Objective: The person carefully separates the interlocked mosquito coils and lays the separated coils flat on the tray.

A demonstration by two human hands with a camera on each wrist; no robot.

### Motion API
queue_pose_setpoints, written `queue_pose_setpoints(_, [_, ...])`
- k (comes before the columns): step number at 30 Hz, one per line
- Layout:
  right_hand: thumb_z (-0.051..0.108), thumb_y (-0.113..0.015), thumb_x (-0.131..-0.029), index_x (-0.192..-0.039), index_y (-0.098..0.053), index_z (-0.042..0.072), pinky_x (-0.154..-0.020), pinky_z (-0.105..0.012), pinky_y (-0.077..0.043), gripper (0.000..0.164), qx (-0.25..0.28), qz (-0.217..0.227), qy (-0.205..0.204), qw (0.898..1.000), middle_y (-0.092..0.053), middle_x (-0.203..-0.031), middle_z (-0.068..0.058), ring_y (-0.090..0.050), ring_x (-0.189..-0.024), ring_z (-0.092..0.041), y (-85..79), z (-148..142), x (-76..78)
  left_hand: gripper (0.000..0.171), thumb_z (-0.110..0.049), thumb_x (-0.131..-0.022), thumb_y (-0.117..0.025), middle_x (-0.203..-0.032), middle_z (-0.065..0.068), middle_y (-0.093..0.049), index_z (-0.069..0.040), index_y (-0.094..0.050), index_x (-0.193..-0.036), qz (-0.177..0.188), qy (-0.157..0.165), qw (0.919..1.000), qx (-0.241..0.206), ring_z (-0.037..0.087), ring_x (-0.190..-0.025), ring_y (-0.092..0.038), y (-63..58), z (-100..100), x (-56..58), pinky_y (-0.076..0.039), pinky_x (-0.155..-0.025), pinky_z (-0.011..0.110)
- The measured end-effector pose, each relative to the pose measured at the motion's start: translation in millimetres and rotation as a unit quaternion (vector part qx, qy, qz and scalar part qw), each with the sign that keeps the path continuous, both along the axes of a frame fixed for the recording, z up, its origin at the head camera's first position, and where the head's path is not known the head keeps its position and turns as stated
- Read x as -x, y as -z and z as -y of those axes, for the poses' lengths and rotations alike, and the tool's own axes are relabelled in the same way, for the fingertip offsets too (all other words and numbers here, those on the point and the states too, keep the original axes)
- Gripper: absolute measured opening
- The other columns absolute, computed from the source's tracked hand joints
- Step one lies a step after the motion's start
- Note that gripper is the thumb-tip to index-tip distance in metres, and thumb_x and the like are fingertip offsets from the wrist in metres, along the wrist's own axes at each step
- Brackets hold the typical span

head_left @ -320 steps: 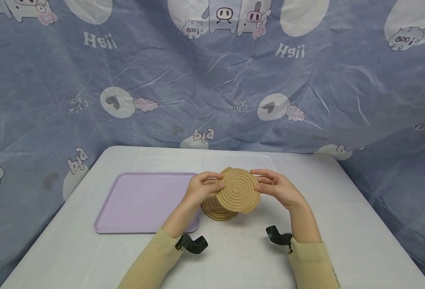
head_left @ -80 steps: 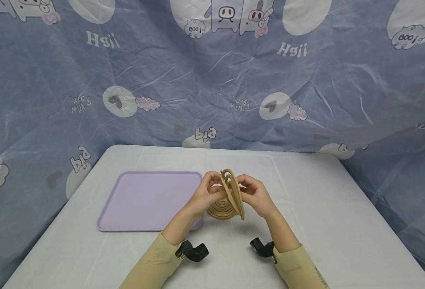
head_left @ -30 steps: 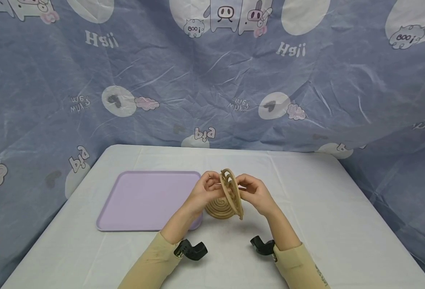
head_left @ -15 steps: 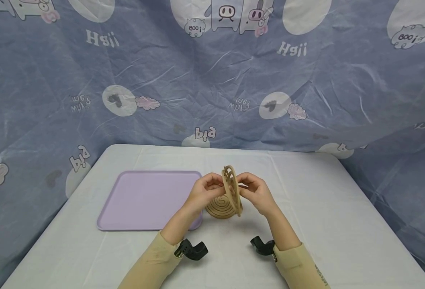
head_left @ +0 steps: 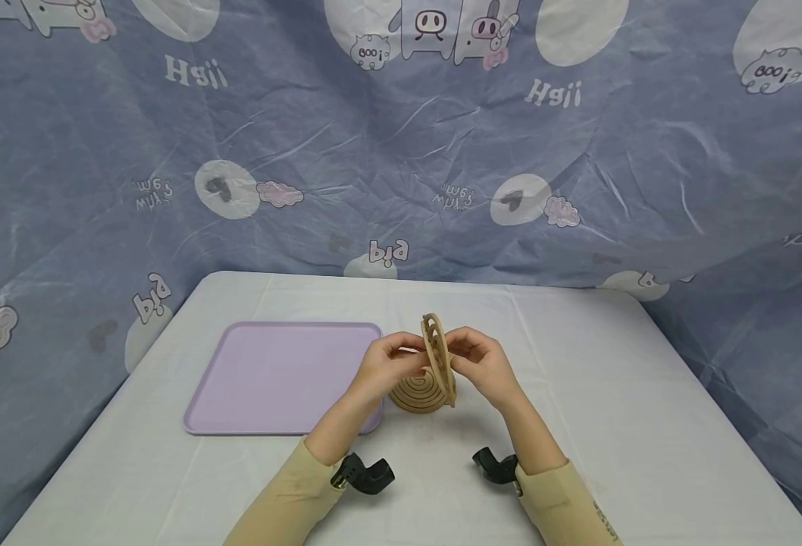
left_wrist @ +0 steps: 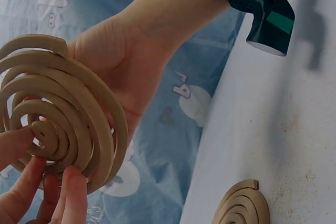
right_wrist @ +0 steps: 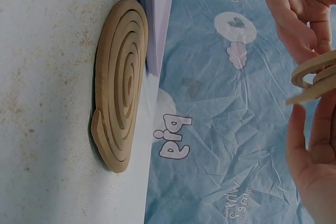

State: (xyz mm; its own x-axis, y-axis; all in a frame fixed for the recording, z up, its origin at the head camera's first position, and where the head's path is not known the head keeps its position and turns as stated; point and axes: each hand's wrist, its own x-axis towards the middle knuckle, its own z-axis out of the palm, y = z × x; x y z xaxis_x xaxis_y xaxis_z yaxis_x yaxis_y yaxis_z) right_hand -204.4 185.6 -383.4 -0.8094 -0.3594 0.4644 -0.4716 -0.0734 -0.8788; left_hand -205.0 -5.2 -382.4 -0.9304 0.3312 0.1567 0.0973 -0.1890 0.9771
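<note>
Both hands hold a tan mosquito coil upright, nearly edge-on in the head view, above the table. My left hand has thumb and fingertips on its left face, near the spiral's middle in the left wrist view. From the other side my right hand pinches it; its fingertips are partly hidden behind the coil. In the left wrist view the held coil's windings stand apart, with gaps between them. Another mosquito coil lies flat on the table under the hands, partly covered in the head view.
A lilac tray lies left of the hands, close beside the flat coil. Tan crumbs are scattered on the white table. A blue printed cloth hangs behind the table.
The held coil faced the head camera flat 10.7 seconds ago; now it stands edge-on, and the right hand has come left, nearer the left hand. Over the last second the coil has tilted slightly.
</note>
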Motion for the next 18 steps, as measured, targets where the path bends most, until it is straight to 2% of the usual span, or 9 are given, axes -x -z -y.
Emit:
queue_pose_setpoints(3, [-0.005,-0.057,-0.087,-0.099,-0.064,0.01,-0.08,-0.028,-0.052,0.021,0.004,-0.001,-0.011,1.0,-0.064,-0.098,0.002,-0.061,-0.096,-0.016,0.5,-0.1,0.3,0.024,-0.003,-0.084,-0.066,-0.092,0.006,-0.064,0.011,-0.061,-0.103,-0.003,0.001,1.0,-0.002,0.013,-0.077,-0.065,0.4,0.0,0.3,-0.056,-0.074,0.035])
queue_pose_setpoints(11, [-0.006,-0.058,-0.087,-0.101,-0.063,0.009,-0.084,-0.03,-0.052,0.022,0.014,-0.018,-0.037,0.999,-0.063,-0.099,0.0,-0.06,-0.097,-0.016,-0.2,-0.7,1.0,0.021,-0.001,-0.084,-0.066,-0.087,0.002,-0.067,0.011,-0.06,-0.1,-0.013,0.003,0.9999,-0.003,0.013,-0.075,-0.064,0.7,-0.1,-0.2,-0.056,-0.07,0.033])
queue_pose_setpoints(18, [-0.008,-0.057,-0.085,-0.101,-0.063,0.009,-0.083,-0.031,-0.053,0.024,0.024,-0.013,-0.045,0.999,-0.061,-0.099,-0.001,-0.06,-0.097,-0.015,-1.1,-0.2,0.2,0.021,-0.003,-0.084,-0.067,-0.085,0.004,-0.068,0.011,-0.061,-0.099,-0.028,-0.001,0.9996,-0.006,0.015,-0.075,-0.065,2.2,-0.2,0.4,-0.055,-0.068,0.031])
